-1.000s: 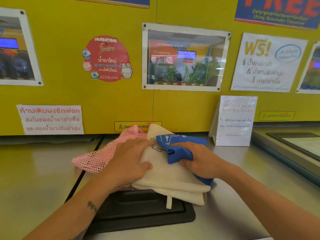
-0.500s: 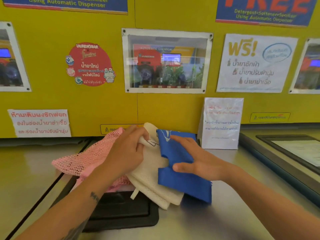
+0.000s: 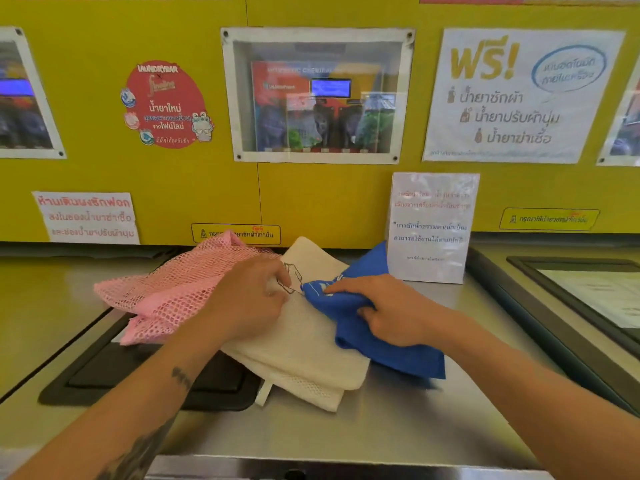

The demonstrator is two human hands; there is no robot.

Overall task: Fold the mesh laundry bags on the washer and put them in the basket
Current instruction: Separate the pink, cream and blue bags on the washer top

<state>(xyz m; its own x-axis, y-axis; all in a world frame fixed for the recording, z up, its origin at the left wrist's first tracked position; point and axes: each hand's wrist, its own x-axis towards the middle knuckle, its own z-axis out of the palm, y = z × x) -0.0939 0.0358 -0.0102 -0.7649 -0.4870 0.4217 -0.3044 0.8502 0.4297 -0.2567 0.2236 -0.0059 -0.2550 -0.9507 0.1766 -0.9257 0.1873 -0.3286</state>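
Three mesh laundry bags lie on the steel washer top (image 3: 398,427). A pink bag (image 3: 166,292) is at the left, a cream bag (image 3: 304,355) in the middle, and a blue bag (image 3: 381,344) at the right, partly over the cream one. My left hand (image 3: 249,299) presses down on the cream bag and pinches it near its printed corner. My right hand (image 3: 391,313) grips a bunched fold of the blue bag. No basket is in view.
A black lid panel (image 3: 114,375) sits under the bags at the left. A laminated notice (image 3: 429,226) stands against the yellow wall (image 3: 329,195) just behind the blue bag. Another washer's dark framed lid (image 3: 571,292) is at the right.
The blue bag, spread flat under my right hand half a second ago, is now bunched in its grip. My left hand has shifted slightly on the cream bag.
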